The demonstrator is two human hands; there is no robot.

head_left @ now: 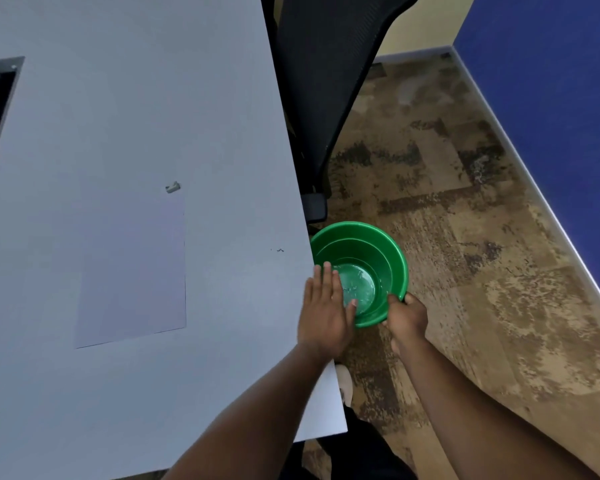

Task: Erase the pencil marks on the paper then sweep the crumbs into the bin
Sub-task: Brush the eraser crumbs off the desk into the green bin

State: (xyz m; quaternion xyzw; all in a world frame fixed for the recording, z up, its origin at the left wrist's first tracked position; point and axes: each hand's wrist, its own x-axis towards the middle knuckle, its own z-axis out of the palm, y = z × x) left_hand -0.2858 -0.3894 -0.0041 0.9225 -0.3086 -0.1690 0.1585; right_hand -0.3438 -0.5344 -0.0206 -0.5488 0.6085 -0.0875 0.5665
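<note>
One green bin [388, 251], rim gripped by right hand [406, 315]; left hand [324, 311] flat, fingers together; one paper [136, 271]; one eraser [173, 187].

Head view, steeply down, close.

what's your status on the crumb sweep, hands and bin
Left hand flat at table edge, over bin. Right hand grips green bin rim. Few crumbs left on table. Nothing blocking.

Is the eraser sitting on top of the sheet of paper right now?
No, the eraser lies on the bare table just beyond the paper's far corner, not on the sheet.
</note>
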